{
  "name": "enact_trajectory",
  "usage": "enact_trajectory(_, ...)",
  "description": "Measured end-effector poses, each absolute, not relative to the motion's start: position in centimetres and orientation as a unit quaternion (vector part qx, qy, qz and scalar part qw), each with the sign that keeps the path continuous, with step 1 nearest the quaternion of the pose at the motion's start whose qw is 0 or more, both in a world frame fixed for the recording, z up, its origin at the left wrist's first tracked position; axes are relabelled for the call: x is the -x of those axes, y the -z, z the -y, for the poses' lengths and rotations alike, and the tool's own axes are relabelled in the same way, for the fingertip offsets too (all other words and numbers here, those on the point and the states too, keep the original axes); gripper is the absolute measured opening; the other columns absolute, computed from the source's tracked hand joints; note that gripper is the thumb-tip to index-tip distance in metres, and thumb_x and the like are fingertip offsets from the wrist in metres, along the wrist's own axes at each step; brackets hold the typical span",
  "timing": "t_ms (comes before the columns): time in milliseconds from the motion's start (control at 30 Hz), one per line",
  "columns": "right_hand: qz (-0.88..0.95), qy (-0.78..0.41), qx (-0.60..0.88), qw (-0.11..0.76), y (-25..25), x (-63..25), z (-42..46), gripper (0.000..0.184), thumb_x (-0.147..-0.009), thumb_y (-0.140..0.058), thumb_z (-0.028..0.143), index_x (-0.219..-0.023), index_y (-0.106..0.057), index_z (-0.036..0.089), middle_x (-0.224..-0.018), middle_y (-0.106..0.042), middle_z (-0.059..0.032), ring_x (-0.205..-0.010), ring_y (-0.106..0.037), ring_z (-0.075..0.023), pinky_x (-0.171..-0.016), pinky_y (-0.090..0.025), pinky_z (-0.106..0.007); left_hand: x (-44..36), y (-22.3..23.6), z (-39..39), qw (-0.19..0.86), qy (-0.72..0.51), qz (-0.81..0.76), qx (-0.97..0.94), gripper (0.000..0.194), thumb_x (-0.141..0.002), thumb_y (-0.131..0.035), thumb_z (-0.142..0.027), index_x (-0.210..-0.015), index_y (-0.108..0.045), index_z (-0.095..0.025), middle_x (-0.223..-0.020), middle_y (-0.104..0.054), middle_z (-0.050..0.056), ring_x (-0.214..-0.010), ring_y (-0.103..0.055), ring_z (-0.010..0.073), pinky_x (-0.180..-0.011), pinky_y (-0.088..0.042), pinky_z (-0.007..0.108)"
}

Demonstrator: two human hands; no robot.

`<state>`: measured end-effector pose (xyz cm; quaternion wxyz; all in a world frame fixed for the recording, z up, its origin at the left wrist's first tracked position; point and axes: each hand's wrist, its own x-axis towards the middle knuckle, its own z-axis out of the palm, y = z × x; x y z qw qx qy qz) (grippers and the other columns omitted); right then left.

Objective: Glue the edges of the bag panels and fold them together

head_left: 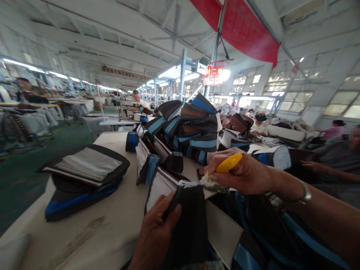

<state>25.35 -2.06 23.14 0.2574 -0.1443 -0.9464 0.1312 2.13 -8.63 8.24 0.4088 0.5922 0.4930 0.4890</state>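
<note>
My right hand [239, 172] is closed around a brush [229, 162] with a yellow handle. Its pale, clumped bristles point left and down, close to the upper edge of a black fabric bag piece [194, 213]. A white, wet-looking coating covers that edge. My left hand [160, 225] pinches the same piece from the left, thumb in front. Behind it stands another bag piece with a pale lining [161, 185]. Below my right hand, a shallow container or dark patch is partly hidden; I cannot make out which.
More black and blue bag pieces [194, 129] are heaped at the back of the pale table [120, 210]. A stack of panels [84, 176] lies on the left. Blue-striped pieces [284, 228] fill the lower right. Co-workers sit beyond, one person's arm [326, 168] near the right.
</note>
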Motion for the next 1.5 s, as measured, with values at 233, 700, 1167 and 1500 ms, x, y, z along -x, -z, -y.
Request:
enact_trajectory(233, 0.942, -0.112, 0.114, 0.294, -22.2, -20.7, 1.1, 0.012, -0.087, -0.056, 0.015, -0.075, -0.057, 0.014, -0.068, -0.052, 0.001, -0.059, -0.045, -0.0086, -0.059, -0.036, -0.022, -2.8, -8.7, 8.8, 0.404, -0.49, -0.48, -0.605, 0.044, -0.089, -0.057, -0.044, -0.129, -0.063, -0.026, -0.115, -0.065, 0.004, -0.107, -0.06, 0.0232, -0.092, -0.047, 0.029)
enact_trajectory(700, 0.925, -0.156, 0.181, 0.295, -22.3, -23.7, 1.5, 0.014, -0.091, -0.056, 0.021, -0.078, -0.058, 0.014, -0.069, -0.052, 0.0007, -0.058, -0.045, -0.0088, -0.055, -0.037, -0.022, -2.9, -7.0, 9.1, 0.1, -0.444, -0.517, -0.725, 0.04, -0.097, -0.044, -0.025, -0.135, -0.056, -0.024, -0.093, -0.061, 0.004, -0.079, -0.063, 0.0148, -0.069, -0.051, 0.022)
enact_trajectory(1167, 0.95, 0.011, 0.27, 0.158, -23.3, -19.1, 1.4, 0.025, -0.08, -0.053, 0.02, -0.058, -0.041, 0.016, -0.054, -0.034, 0.0055, -0.049, -0.029, -0.0066, -0.051, -0.025, -0.023, -6.3, -5.4, 9.7, -0.304, -0.306, -0.488, -0.759, 0.046, -0.08, -0.045, 0.003, -0.125, -0.052, -0.007, -0.088, -0.059, 0.006, -0.07, -0.057, 0.0186, -0.057, -0.048, 0.031)
enact_trajectory(1500, 0.969, 0.022, 0.237, 0.064, -22.8, -17.5, 1.4, 0.021, -0.082, -0.051, 0.023, -0.062, -0.048, 0.017, -0.055, -0.043, 0.0033, -0.049, -0.031, -0.0084, -0.052, -0.025, -0.023, -6.1, -4.8, 9.7, -0.31, -0.306, -0.471, -0.767, 0.047, -0.08, -0.041, 0.004, -0.125, -0.052, -0.005, -0.084, -0.059, 0.007, -0.067, -0.058, 0.0195, -0.056, -0.049, 0.032)
